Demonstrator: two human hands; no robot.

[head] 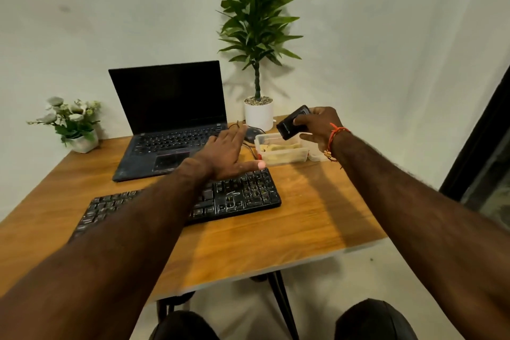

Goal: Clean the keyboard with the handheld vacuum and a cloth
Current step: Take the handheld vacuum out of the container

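A black keyboard (242,196), dusty, lies across the middle of the wooden table (303,218); my left forearm hides much of its left half. My left hand (226,154) hovers above its far edge with fingers straight and spread, holding nothing. My right hand (320,127) grips a small black handheld vacuum (292,123), held in the air above a clear plastic container (281,152). Something pale yellow, perhaps a cloth, lies inside that container.
An open black laptop (171,124) stands behind the keyboard. A mouse (252,134) with its cable lies beside it. A white pot with a tall plant (259,116) stands at the back; a small flower pot (82,141) sits at the far left. The table's front edge is near my knees.
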